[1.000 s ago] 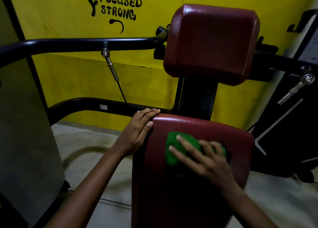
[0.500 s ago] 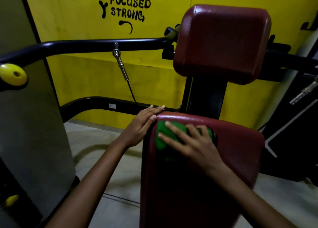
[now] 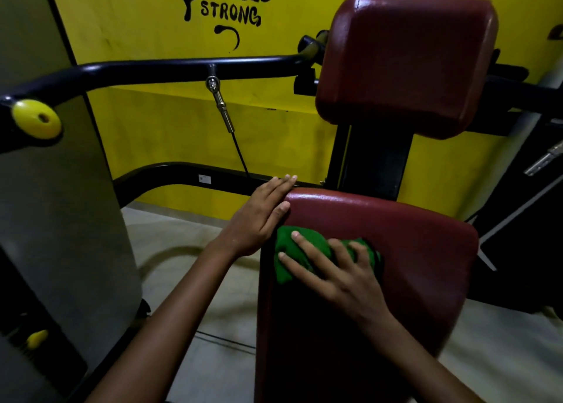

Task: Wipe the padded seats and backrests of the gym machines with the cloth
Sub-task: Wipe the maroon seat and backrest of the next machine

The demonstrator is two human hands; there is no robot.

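Pressing the cloth (image 3: 307, 256) under your right hand's (image 3: 338, 268) spread fingers, you steady the pad (image 3: 426, 250) with your left hand's (image 3: 259, 217) straight fingers.

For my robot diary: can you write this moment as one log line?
right hand: presses green cloth on lower red pad | left hand: flat on pad edge

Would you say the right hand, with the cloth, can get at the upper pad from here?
Probably yes: nothing stands between the right hand, pressing the green cloth on the lower pad, and the upper pad.

Gym, padded machine (image 3: 405, 64), motivational yellow wall (image 3: 152, 16)
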